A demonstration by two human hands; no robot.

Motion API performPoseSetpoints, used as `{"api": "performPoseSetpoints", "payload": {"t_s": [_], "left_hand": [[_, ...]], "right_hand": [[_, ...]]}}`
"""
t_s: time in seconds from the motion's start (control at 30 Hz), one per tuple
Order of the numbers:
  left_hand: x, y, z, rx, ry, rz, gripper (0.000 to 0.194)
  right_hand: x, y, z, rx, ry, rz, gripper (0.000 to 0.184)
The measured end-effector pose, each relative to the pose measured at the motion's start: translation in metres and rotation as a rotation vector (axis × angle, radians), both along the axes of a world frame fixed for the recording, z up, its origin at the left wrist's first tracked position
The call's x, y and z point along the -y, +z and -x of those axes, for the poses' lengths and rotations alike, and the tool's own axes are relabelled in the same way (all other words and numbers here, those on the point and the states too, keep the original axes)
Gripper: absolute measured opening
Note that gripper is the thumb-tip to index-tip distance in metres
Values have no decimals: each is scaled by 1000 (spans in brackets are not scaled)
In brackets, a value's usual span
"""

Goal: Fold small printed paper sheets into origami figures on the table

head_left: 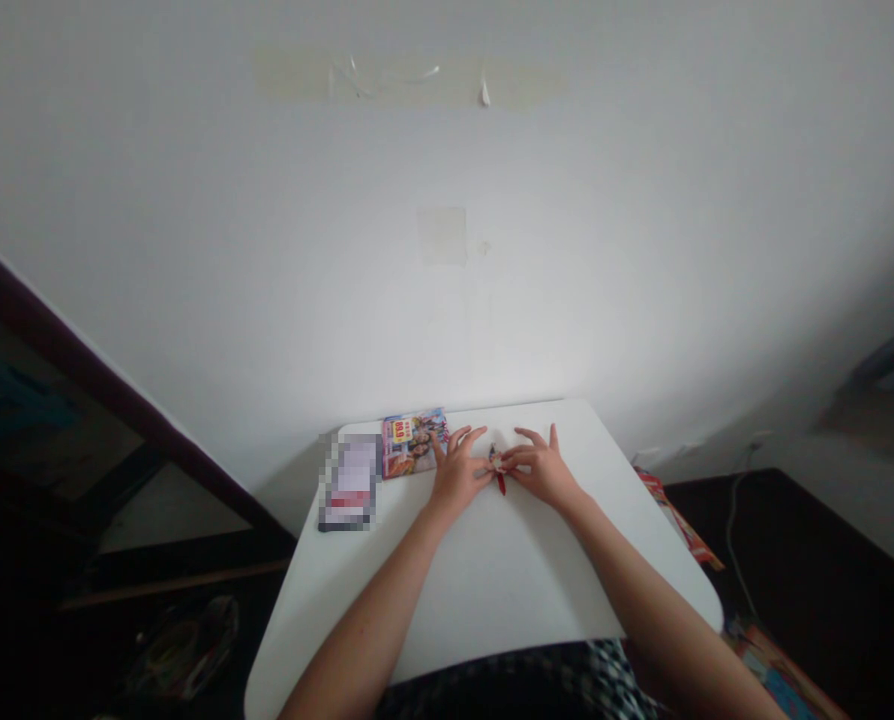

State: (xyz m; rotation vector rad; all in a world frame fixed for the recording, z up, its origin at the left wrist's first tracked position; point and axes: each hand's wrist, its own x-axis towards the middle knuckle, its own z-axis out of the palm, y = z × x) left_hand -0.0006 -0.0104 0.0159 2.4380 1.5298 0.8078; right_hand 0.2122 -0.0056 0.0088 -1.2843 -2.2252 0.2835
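A blurred, dark-edged item (351,482) is laid on the left of the white table (507,580). The wall (604,250) is marked by yellowish patches (289,80); a pale cable (732,505) is seen at right.

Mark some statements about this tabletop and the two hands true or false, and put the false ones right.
1. The booklet lies beside the phone on the table. True.
2. The phone is propped upright against the wall. False: it lies on the table.
3. Fingers of the left hand and the right hand are both at the small item with a red end. True.
4. The booklet is to the right of the right hand. False: it is on the left hand's side.
5. The tabletop is black. False: it is white.
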Motion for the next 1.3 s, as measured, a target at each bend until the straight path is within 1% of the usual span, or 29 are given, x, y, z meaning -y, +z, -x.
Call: {"api": "performPoseSetpoints", "payload": {"t_s": [0.13,0.4,0.57,0.77,0.9,0.97,1.0,1.13,1.3], "left_hand": [[0,1,0,-1,-2,4,5],[0,0,1,-45,-28,-1,8],[1,0,2,-69,-23,10,10],[-1,1,10,-25,-37,97,11],[-3,-2,9,40,48,84,9],[-3,-4,5,57,91,60,5],[-3,-5,3,55,87,44,4],[-1,-7,-1,49,86,15,10],[0,-8,0,68,75,4,9]], "right_hand": [[0,1,0,13,6,-4,13],[-4,-4,0,-8,-16,14,16],[-2,0,1,-7,-13,35,14],[-1,6,0,45,-5,48,12],[-3,8,-1,47,15,64,12],[-3,8,-1,44,20,61,12],[-2,8,-1,41,20,59,12],[1,9,-2,13,26,71,14],[1,6,-2,-41,27,92,16]]}}
